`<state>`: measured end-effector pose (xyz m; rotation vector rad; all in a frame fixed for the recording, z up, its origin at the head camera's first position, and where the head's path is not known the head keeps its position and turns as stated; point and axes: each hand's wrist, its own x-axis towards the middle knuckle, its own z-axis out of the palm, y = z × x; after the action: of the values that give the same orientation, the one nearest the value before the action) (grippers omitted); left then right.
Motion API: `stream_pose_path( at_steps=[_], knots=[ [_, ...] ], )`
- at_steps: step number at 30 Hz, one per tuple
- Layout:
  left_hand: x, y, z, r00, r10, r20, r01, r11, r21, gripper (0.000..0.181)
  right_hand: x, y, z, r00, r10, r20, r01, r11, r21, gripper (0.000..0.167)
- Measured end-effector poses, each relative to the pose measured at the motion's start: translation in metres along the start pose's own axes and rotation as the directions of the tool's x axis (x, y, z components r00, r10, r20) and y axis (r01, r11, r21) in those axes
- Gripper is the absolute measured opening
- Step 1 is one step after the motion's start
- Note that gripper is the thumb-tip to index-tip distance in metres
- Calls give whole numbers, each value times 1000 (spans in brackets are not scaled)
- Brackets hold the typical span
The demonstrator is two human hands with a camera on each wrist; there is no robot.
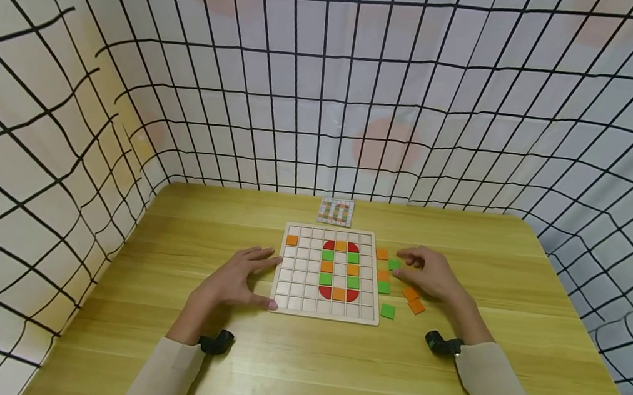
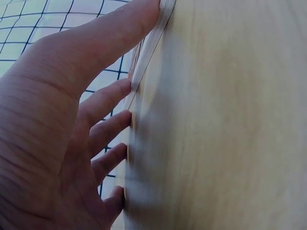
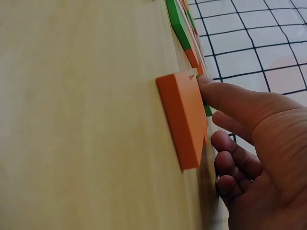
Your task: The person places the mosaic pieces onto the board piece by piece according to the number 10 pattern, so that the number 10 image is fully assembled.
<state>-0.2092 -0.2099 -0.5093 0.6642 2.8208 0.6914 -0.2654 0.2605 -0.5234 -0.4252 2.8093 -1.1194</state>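
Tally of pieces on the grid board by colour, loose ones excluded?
Red pieces: 4
Green pieces: 4
Orange pieces: 5
Total on the board: 13

The head view is bright, with pale sheen [image 1: 281, 340] on the table [image 1: 301, 372] nearer the wearer than the left fingers [image 2: 111, 128]; the grid [image 1: 323, 55] bows (noticeably) at the edges. Wrist views are dimmer, soft shadow [image 2: 151, 139] beside those fingers and under the right fingers [image 3: 241, 161], grain seemingly blurred.
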Motion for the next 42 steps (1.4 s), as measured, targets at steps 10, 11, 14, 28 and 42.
stream_pose_path(
  at_steps=[10,11,14,28,42],
  knots=[
    [1,0,-1,1000,25,-16,-25,1000,-9,101,3,0,0,1000,-10,4,10,998,-62,42],
    [1,0,-1,1000,25,-17,-26,1000,-11,100,3,-1,0,1000,-15,5,15,998,-66,41],
    [1,0,1,1000,24,-17,-24,1000,-14,101,2,-1,0,1000,-21,4,21,998,-64,39],
    [0,-1,0,999,33,-19,-33,999,-7,100,1,-15,3,999,-34,-24,33,998,-45,37],
    [-1,0,-1,998,50,-23,-50,999,13,99,21,-57,23,996,-81,-43,83,996,40,29]
  ],
)
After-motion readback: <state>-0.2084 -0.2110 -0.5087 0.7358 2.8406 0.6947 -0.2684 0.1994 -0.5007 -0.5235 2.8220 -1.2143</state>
